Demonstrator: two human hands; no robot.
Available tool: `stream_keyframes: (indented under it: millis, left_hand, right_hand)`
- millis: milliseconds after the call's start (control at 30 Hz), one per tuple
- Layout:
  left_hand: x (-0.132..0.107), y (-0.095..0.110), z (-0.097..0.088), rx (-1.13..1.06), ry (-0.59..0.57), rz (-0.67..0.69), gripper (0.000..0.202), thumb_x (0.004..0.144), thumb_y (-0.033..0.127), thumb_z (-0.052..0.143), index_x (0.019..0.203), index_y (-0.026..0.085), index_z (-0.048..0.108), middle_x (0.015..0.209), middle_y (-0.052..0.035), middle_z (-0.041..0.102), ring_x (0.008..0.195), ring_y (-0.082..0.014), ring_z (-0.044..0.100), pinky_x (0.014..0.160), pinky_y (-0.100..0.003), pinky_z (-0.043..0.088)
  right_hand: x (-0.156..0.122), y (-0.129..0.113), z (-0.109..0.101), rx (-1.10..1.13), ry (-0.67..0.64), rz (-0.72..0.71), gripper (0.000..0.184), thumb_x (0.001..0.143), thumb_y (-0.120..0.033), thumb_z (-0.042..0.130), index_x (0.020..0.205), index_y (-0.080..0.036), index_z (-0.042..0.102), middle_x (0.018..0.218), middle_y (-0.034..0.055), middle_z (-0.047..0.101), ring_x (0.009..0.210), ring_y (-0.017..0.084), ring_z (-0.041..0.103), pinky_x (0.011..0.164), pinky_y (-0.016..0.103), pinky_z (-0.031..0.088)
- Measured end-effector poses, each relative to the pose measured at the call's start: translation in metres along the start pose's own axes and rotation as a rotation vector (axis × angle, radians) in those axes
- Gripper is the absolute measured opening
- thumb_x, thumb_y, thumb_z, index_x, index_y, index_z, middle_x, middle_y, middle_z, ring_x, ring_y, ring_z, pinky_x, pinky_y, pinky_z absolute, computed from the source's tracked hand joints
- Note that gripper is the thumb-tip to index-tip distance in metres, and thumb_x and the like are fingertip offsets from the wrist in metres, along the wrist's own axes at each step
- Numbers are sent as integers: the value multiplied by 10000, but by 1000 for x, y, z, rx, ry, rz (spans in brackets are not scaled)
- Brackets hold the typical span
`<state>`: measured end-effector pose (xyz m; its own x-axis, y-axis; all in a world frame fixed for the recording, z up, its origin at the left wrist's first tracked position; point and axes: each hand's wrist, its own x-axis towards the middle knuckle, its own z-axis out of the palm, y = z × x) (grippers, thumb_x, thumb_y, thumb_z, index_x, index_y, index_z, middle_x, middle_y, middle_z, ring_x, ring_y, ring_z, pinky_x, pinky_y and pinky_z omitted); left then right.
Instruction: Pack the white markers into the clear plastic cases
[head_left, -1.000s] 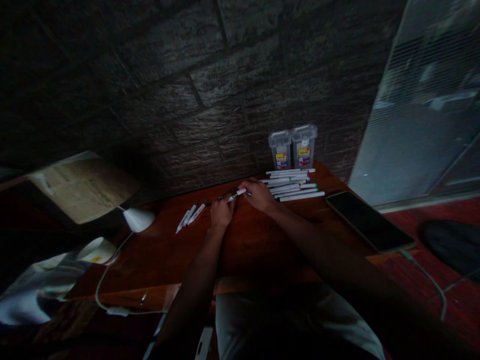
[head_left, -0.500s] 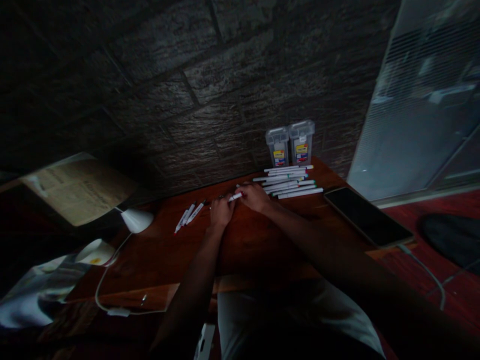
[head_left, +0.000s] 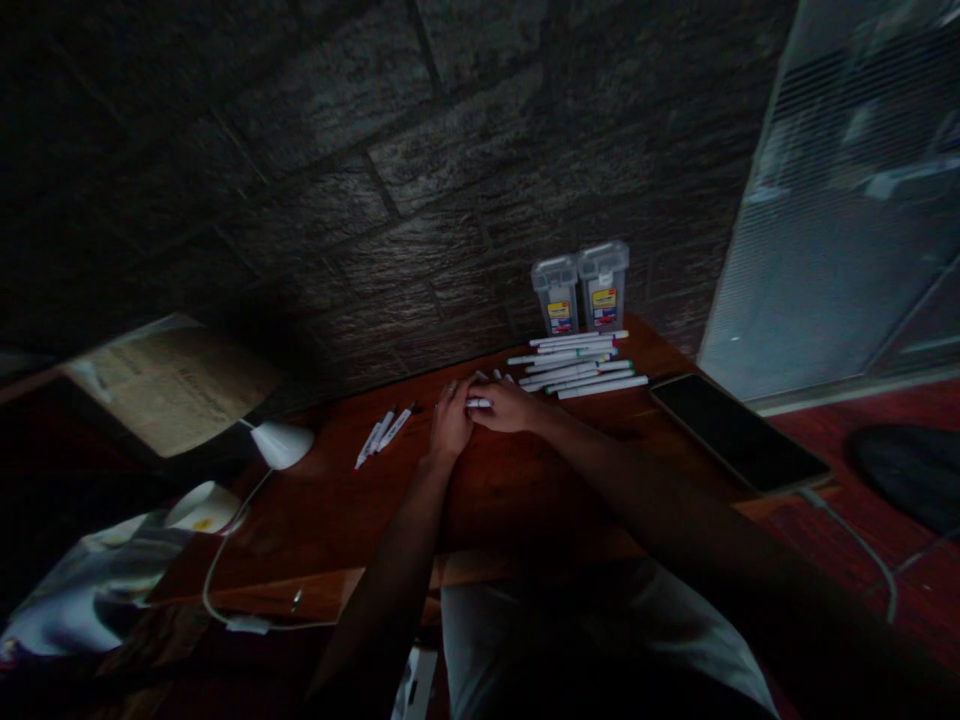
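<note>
My left hand (head_left: 450, 418) and my right hand (head_left: 510, 406) meet at the middle of the dark wooden desk (head_left: 525, 480). Both are closed around a white marker (head_left: 477, 403) held between them, only a short piece of it showing. A row of several white markers (head_left: 577, 362) lies just right of my right hand. Three more markers (head_left: 382, 432) lie to the left of my left hand. Two clear marker boxes (head_left: 581, 290) stand against the wall behind the row.
A dark tablet (head_left: 739, 432) with a cable lies at the desk's right end. A small white lamp (head_left: 281, 444) and its cord sit at the left, with a white cup (head_left: 202, 508) beyond. A dark stone wall rises behind the desk.
My hands have drawn closer together over the marker, so less of it shows. The view has shifted slightly.
</note>
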<state>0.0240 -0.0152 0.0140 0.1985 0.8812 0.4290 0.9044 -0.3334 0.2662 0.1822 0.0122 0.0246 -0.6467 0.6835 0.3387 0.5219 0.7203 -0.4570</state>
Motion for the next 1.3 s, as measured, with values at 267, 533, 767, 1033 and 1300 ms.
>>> stream_keyframes:
  millis: [267, 533, 767, 1033, 1300]
  left_hand:
    - [2, -30, 9, -131, 471, -294, 624, 827, 54, 570, 1444, 125, 509, 1490, -215, 497, 1462, -332, 418, 1279, -521, 290]
    - [15, -34, 16, -864, 475, -658, 479, 1079, 474, 322, 1357, 146, 531, 1094, -138, 728, 896, -213, 758, 840, -351, 622]
    - [15, -11, 20, -1130, 307, -687, 736, 1051, 668, 250, 1123, 99, 711, 1049, -159, 775, 995, -243, 765, 865, -341, 624]
    - [14, -24, 14, -719, 324, -612, 797, 1072, 584, 98, 1104, 97, 728, 1045, -193, 784, 1029, -262, 764, 938, -382, 601]
    - [3, -27, 9, 117, -135, -397, 344, 1028, 297, 493, 1314, 199, 656, 1381, -142, 684, 1312, -298, 638, 1121, -415, 483]
  right_hand:
    - [2, -1, -2, 34, 74, 152, 314, 1072, -277, 443, 1272, -160, 653, 1231, 114, 753, 1109, 225, 704, 972, 319, 457]
    - [1, -13, 3, -8, 89, 227, 378, 1092, -394, 399, 1191, -178, 693, 1214, 130, 734, 1143, 253, 675, 967, 327, 448]
    - [3, -16, 15, 121, 167, 287, 399, 1080, -441, 434, 1212, -208, 730, 1188, 89, 749, 1134, 231, 672, 988, 328, 456]
    - [4, -11, 12, 236, 241, 378, 423, 1077, -455, 426, 1243, -229, 742, 1201, 65, 777, 1113, 198, 709, 925, 275, 489]
    - [10, -13, 21, 251, 210, 400, 448, 1087, -405, 419, 1025, -175, 799, 1121, 103, 784, 1106, 207, 686, 990, 313, 452]
